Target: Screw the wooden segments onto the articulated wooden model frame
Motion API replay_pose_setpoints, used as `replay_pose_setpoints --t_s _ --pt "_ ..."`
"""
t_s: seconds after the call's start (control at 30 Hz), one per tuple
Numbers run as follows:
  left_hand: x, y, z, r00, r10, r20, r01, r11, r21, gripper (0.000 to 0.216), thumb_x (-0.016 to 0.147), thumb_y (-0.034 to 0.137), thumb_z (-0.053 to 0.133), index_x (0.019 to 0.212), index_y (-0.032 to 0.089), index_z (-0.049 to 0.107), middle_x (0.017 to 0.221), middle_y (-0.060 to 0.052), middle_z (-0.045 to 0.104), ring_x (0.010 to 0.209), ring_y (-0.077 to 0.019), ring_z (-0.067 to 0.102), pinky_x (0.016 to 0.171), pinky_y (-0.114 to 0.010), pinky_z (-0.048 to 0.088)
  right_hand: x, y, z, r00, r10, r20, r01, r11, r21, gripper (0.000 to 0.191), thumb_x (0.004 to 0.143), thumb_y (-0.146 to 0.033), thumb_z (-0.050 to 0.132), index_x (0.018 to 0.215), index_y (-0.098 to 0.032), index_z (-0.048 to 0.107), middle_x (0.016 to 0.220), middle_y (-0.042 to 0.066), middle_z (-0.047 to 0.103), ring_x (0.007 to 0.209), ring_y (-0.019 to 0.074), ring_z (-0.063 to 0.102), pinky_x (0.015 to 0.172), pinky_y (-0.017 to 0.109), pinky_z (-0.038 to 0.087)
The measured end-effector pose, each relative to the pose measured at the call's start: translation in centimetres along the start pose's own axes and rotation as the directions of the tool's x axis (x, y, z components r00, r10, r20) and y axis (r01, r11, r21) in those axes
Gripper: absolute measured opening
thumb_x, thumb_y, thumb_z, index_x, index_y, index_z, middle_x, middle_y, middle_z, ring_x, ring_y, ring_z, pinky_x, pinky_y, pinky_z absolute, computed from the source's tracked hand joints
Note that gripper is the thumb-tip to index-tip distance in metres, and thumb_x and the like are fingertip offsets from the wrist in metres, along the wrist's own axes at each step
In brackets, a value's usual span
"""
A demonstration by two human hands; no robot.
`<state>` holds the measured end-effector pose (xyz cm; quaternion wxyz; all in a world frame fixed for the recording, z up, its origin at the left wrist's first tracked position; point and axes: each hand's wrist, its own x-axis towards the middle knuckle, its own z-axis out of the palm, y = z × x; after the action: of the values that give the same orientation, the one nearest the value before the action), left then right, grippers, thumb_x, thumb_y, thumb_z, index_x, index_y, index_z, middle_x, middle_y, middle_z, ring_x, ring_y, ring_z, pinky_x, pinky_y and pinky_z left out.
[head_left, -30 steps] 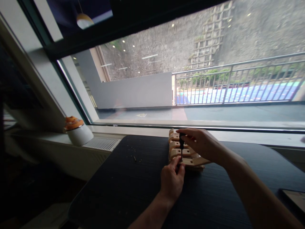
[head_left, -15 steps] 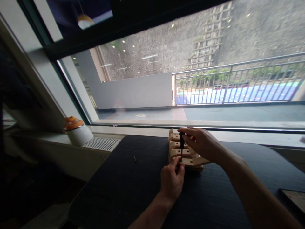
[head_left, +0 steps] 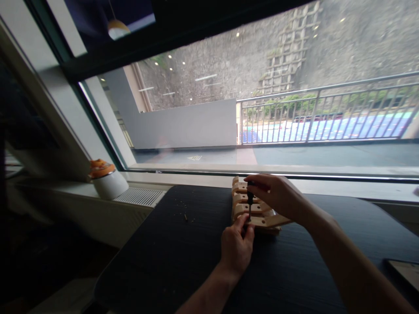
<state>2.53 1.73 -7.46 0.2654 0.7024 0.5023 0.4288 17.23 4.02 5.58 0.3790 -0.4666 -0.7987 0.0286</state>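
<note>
Gripped screwdriver [head_left: 250, 196] (right hand [head_left: 279, 196]), pinched wooden piece [head_left: 257, 223] (left hand [head_left: 236, 246]), with crumbs [head_left: 186, 217] on surface [head_left: 163, 261], screwdriver tip indistinct, dark-edged object [head_left: 406, 271] cropped.

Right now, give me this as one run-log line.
right hand: grips black screwdriver, near upright | left hand: at wooden piece, by screwdriver tip | black table: small bits scattered

Since a moment earlier, only a slight shift of the right grip [head_left: 279, 196] around the screwdriver [head_left: 250, 197].
</note>
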Motion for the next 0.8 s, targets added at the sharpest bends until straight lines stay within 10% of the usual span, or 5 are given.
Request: replay_pose_setpoints --t_s 0.8 --pt "0.03 -0.19 0.16 1.000 0.001 -0.013 -0.001 1.000 -0.002 0.034 0.090 0.036 0.047 0.117 0.023 0.062 0.073 -0.003 0.072 0.055 -0.0152 0.065 0.062 -0.025 0.053 0.03 0.27 -0.20 1.000 0.016 -0.014 -0.017 0.997 -0.072 0.025 0.085 -0.030 0.056 0.103 -0.018 0.070 0.080 0.004 0.071 0.062 0.0147 0.062 0.057 0.024 0.043"
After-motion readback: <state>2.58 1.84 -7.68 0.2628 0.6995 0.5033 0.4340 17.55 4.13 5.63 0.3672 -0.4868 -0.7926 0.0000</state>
